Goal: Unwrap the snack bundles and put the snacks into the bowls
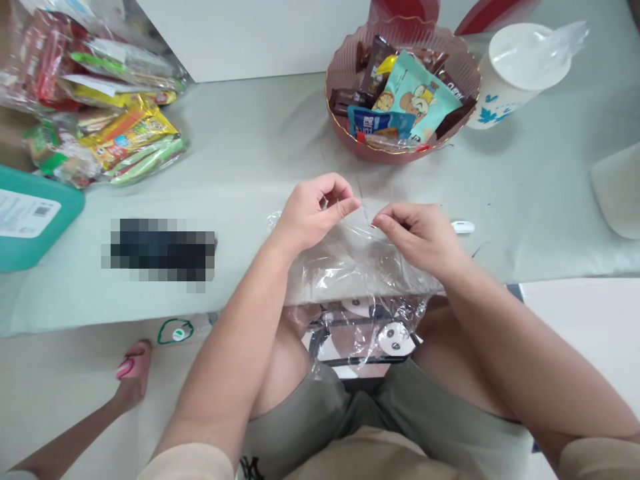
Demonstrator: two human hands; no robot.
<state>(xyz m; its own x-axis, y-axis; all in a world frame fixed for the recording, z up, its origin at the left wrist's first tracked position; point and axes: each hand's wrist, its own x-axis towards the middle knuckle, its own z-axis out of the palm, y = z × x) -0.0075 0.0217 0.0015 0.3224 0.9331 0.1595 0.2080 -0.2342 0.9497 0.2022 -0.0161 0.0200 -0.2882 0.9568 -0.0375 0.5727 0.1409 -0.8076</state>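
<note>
Apparently pinching clear plastic film (330, 273), draped over the edge of the table (250, 160), between thumb and finger of left hand (313, 213) and right hand (425, 237), likely for fine control. Beyond, facing a snack bowl (345, 141), probably set within reach.

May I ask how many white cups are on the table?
2: a leaf-patterned cup beside the snack bowl, and another cup cut off at the right edge. More may be hidden.
</note>
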